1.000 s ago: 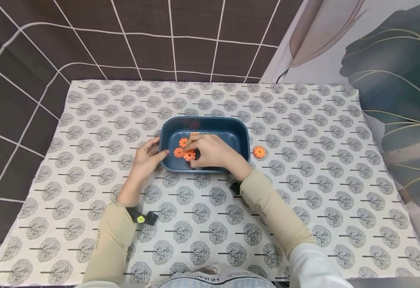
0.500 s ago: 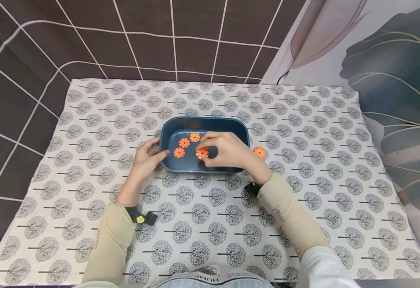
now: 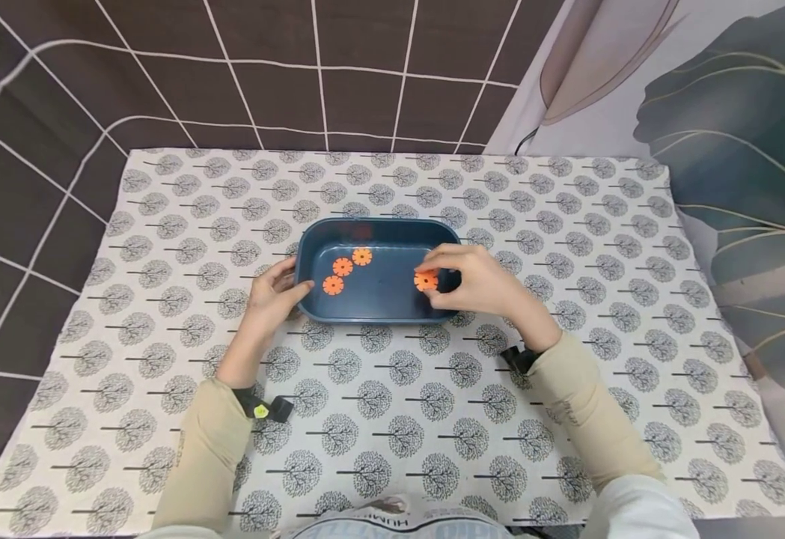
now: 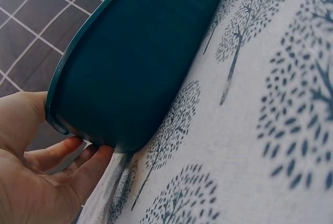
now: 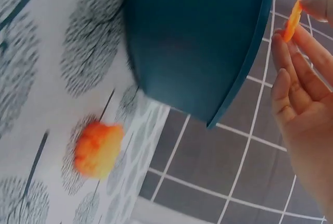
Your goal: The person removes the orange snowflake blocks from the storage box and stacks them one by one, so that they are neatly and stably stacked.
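Currently, three orange discs (image 3: 342, 267) are contained in one blue tub (image 3: 382, 292), gripped at its left end by the left hand (image 3: 272, 297), a fourth disc (image 3: 423, 284) being pinched over its right end by the right hand (image 3: 474, 281).

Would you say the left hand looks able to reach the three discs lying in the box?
Probably yes: the three discs lie uncovered near the left hand, though it would likely have to release the box first.
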Tool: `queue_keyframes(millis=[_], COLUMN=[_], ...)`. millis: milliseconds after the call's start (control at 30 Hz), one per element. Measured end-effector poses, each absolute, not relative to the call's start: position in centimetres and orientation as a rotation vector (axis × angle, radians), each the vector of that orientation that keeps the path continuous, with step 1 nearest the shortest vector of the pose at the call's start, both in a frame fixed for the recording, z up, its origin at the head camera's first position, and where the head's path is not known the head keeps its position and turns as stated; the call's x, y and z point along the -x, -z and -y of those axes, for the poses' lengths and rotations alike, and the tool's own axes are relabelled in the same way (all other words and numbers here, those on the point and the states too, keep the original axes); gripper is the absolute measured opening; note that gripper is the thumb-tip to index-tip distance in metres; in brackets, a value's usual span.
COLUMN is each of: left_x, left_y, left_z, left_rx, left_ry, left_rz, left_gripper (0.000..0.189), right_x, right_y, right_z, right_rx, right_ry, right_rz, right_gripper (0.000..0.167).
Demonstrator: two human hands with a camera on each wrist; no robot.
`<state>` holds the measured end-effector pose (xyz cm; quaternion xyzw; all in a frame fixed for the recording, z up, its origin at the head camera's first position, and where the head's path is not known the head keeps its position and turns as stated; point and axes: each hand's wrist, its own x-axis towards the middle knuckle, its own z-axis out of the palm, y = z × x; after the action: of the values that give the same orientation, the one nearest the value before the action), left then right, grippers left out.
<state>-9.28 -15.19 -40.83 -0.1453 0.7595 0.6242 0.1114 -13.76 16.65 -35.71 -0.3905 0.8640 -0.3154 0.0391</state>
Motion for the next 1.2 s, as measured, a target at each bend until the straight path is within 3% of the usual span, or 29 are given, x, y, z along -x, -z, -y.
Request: queue_keyframes(millis=[600, 1200], left_x=[9.1, 9.2], left_y=[40.5, 40.5], left_z=[15.1, 15.0], left_rx=[0.449, 0.451], left_ry=[-1.837, -1.884], left_rz=[-2.213, -2.168], left_gripper=[0.061, 0.061], right_x=[14.1, 14.6], right_y=[36.5, 38.7], right_z=[-21.4, -24.6], right_rx=[1.200, 1.060], right_ry=[1.169, 0.814], right_rz=[-2.808, -2.907], right_gripper=[0.030, 0.031])
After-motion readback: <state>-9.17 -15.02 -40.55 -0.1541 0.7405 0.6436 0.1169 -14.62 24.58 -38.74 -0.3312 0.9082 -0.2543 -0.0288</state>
